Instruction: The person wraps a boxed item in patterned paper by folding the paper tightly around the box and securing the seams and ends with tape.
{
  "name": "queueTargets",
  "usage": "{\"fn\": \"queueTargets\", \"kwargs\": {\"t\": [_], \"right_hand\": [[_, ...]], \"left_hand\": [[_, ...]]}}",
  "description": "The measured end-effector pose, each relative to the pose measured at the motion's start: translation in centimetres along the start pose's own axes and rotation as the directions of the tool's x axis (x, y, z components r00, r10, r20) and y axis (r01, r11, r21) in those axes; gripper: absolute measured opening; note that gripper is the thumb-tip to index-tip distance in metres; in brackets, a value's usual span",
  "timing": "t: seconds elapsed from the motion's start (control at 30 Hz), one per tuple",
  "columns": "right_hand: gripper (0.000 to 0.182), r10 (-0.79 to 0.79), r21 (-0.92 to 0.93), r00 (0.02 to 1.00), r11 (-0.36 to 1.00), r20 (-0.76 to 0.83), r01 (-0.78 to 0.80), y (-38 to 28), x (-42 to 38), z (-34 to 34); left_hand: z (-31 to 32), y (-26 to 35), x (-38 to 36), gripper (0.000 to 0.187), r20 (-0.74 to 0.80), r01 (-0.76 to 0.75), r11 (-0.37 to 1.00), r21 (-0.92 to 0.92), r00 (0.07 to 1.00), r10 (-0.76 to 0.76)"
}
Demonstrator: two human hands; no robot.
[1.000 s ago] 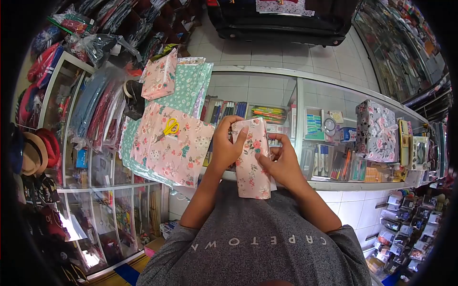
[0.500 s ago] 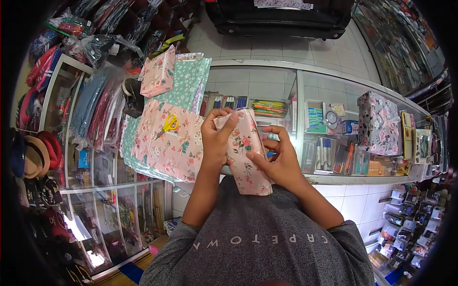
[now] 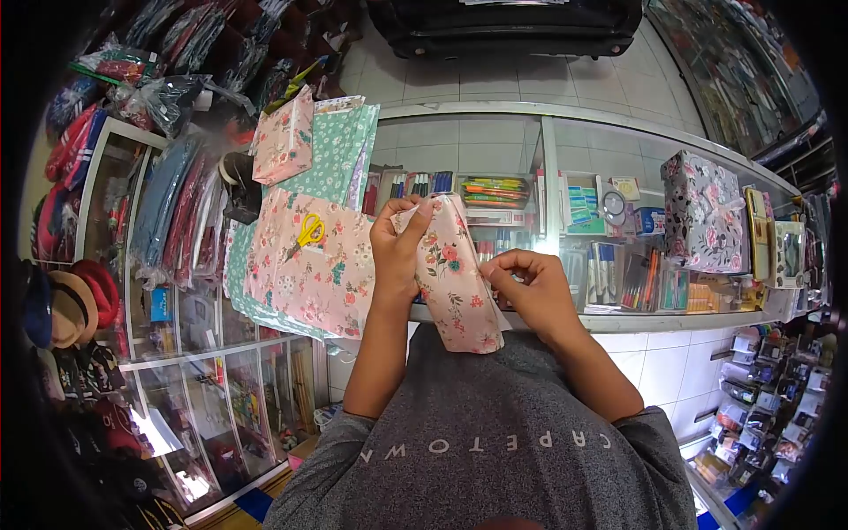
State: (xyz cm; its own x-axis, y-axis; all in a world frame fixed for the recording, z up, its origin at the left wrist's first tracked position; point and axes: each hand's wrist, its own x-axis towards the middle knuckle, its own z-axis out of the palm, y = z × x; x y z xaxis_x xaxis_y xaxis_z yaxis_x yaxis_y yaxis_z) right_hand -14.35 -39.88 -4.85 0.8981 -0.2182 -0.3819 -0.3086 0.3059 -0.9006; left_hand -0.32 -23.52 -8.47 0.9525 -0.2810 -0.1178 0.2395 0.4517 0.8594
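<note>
A long packet in pink floral paper [image 3: 455, 274] is held upright against the front of the grey shirt. My left hand [image 3: 399, 243] grips its upper left side, thumb across the paper near the top. At the packet's right edge is my right hand [image 3: 530, 287], its thumb and index finger pressed together on the edge of the paper. To the left, yellow scissors [image 3: 310, 230] lie on pink floral paper sheets [image 3: 309, 281]. A pink floral wrapped box [image 3: 284, 140] rests on green patterned paper [image 3: 334, 152].
The glass display counter [image 3: 649, 128] holds pens and stationery. On its right stands a grey floral box [image 3: 704, 212]. A black tape dispenser [image 3: 240, 177] sits behind the sheets. Bagged clothes [image 3: 181, 203] and hats [image 3: 71, 305] are at the left.
My right hand has moved slightly right and its spread fingers have closed onto the packet's edge. The packet has turned a little, and the whole view has shifted slightly.
</note>
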Motion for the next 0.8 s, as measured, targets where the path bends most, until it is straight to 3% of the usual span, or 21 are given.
{"fn": "queueTargets", "kwargs": {"t": [0.2, 0.43, 0.63, 0.7, 0.8], "right_hand": [[0.018, 0.098, 0.215, 0.993, 0.97, 0.074, -0.111, 0.9, 0.4, -0.5], [0.016, 0.125, 0.231, 0.99, 0.963, 0.067, -0.137, 1.0, 0.6, -0.3], [0.035, 0.086, 0.302, 0.991, 0.947, 0.098, -0.112, 1.0, 1.1, -0.3], [0.03, 0.126, 0.367, 0.96, 0.905, 0.25, -0.214, 1.5, 1.6, -0.7], [0.024, 0.163, 0.392, 0.929, 0.872, 0.333, -0.293, 1.5, 1.6, -1.2]], "left_hand": [[-0.3, -0.3, 0.0, 0.02, 0.032, -0.002, 0.999, -0.05, 0.999, 0.004], [0.1, 0.0, 0.1, 0.021, 0.057, -0.02, 0.998, -0.058, 0.998, 0.024], [0.5, 0.5, 0.2, 0.021, 0.088, 0.051, 0.99, -0.13, 0.995, -0.04], [0.6, 0.6, 0.3, 0.021, 0.091, 0.069, 0.988, -0.135, 0.994, -0.057], [1.0, 0.7, 0.4, 0.02, 0.1, 0.094, 0.987, -0.133, 0.992, -0.081]]}}
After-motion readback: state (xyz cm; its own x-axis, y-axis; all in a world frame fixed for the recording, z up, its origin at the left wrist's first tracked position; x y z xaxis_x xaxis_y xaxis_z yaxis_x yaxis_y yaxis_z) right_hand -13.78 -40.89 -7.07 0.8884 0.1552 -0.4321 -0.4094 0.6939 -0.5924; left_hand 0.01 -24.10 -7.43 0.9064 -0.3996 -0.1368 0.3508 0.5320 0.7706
